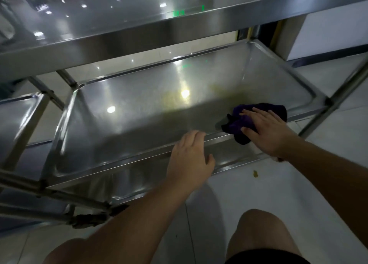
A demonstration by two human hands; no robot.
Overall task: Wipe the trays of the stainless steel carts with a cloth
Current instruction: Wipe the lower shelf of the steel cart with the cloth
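A stainless steel cart stands before me with a deep middle tray [139, 112] below its top tray [99, 20]. A dark purple cloth [241, 122] lies bunched at the middle tray's near right corner, partly over the near rim. My right hand [266, 132] presses flat on the cloth with straight fingers. My left hand [191, 156] rests on the tray's near rim, its fingers hooked over the edge. A yellowish smear shows on the tray floor near the far right.
A lower tray [229, 156] shows beneath the middle one. Another cart's tray [14, 114] and frame bars sit at the left. A cart leg [338, 96] slants at the right. My bare knees are over the white tile floor, where a small yellow scrap [255, 173] lies.
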